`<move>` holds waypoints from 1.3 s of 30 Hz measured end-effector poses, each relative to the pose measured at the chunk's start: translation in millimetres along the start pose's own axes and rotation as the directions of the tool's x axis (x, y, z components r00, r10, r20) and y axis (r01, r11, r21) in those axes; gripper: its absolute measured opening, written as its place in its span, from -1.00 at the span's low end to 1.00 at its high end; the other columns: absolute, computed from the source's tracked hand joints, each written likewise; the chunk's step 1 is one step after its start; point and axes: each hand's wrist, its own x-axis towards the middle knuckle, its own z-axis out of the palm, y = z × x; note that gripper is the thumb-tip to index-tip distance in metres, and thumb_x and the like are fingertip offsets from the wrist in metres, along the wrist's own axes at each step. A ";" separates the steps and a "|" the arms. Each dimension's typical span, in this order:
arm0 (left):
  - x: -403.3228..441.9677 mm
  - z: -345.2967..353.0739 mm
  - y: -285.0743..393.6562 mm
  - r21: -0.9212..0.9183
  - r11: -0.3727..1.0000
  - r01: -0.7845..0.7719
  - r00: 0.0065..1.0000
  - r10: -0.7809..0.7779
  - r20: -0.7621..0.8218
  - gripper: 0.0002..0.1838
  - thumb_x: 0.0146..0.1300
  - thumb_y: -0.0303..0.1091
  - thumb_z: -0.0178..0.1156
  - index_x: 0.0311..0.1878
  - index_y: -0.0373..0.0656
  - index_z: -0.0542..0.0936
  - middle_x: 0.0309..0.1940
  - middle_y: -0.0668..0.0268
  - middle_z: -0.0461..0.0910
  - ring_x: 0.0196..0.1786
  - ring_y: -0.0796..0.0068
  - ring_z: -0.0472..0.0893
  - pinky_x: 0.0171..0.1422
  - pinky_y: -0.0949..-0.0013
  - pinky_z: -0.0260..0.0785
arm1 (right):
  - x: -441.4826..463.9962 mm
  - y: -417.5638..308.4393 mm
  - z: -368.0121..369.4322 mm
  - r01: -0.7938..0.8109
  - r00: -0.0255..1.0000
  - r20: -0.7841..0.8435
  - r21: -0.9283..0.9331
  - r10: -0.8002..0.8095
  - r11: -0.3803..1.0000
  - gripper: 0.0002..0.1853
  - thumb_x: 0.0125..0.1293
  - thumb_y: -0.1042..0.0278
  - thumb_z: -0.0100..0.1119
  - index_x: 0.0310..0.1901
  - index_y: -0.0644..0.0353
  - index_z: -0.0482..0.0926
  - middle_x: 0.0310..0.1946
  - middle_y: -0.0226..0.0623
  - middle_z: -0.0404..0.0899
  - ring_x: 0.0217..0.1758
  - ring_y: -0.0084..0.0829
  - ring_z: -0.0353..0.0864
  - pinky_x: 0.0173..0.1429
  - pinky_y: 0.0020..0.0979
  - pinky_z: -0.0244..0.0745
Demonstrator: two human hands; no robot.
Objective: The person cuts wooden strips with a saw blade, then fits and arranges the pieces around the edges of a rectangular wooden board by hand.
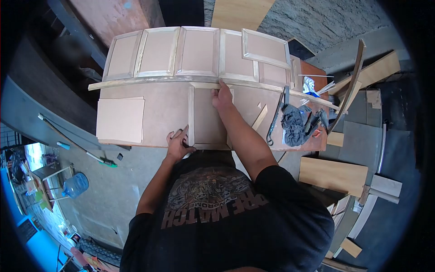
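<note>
A small framed wooden panel (208, 115) lies on the table just in front of me, with pale strips around a brown middle. My left hand (178, 143) is at its lower left corner, fingers bent and thumb against the edge. Reaching over the panel, my right hand (222, 96) has its fingers curled at the upper right end, the index fingertip touching a long wooden batten (158, 80). Beyond the batten, several finished framed panels (197, 51) stand side by side in a row. One smaller framed panel (265, 44) rests on top of them at the right.
Flat thin boards (120, 120) are stacked on the table's left. At its right lie a dark crumpled cloth (293, 124), a dark metal bar tool (275, 119) and a wood offcut (259, 117). Planks (333, 176) stand right of the table; a water jug (76, 185) is on the left floor.
</note>
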 end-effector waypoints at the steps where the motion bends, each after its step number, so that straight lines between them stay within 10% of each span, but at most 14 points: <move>1: -0.1 0.1 0.4 -0.003 1.000 0.003 1.000 -0.003 0.004 0.35 -0.22 -0.03 0.78 0.72 0.02 0.30 -0.15 0.42 0.52 0.02 0.44 0.60 0.65 0.00 -0.07 | 0.6 0.9 -1.1 0.000 1.000 0.010 0.015 0.000 1.000 -0.74 0.56 0.21 0.37 0.19 -0.04 0.68 -0.01 -0.55 0.56 -0.10 -0.58 0.45 -0.01 -0.52 0.46; 14: 2.9 2.1 -0.4 0.010 1.000 0.001 1.000 -0.001 0.000 0.39 -0.23 0.03 0.80 0.74 0.02 0.28 -0.20 0.45 0.54 -0.02 0.46 0.60 0.57 0.00 0.01 | -21.5 -4.3 -7.3 0.110 0.993 0.065 -0.148 -0.101 0.983 -0.87 0.56 0.23 0.36 -0.05 0.06 0.70 -0.42 -0.54 0.44 -0.45 -0.60 0.38 -0.43 -0.52 0.33; 23: 1.1 -1.4 3.4 -0.005 1.000 0.005 1.000 -0.005 -0.003 0.36 -0.25 -0.03 0.80 0.72 0.00 0.31 -0.19 0.45 0.51 -0.01 0.48 0.59 0.58 0.05 -0.04 | -55.5 -79.5 -101.9 0.439 0.889 -0.096 -0.102 -0.448 0.893 -0.83 0.60 0.30 0.27 -0.14 0.20 0.68 -0.38 -0.47 0.56 -0.41 -0.55 0.51 -0.36 -0.48 0.46; 39: 0.9 -4.6 7.4 -0.014 0.999 -0.036 0.999 0.037 0.027 0.36 -0.21 -0.10 0.80 0.75 0.18 0.28 -0.22 0.48 0.50 -0.08 0.49 0.58 0.51 0.04 -0.02 | -45.0 -95.4 -249.0 0.393 0.905 -0.161 -0.033 -0.393 0.919 -0.79 0.61 0.24 0.27 0.09 0.18 0.68 -0.19 -0.32 0.69 -0.14 -0.44 0.72 -0.05 -0.43 0.71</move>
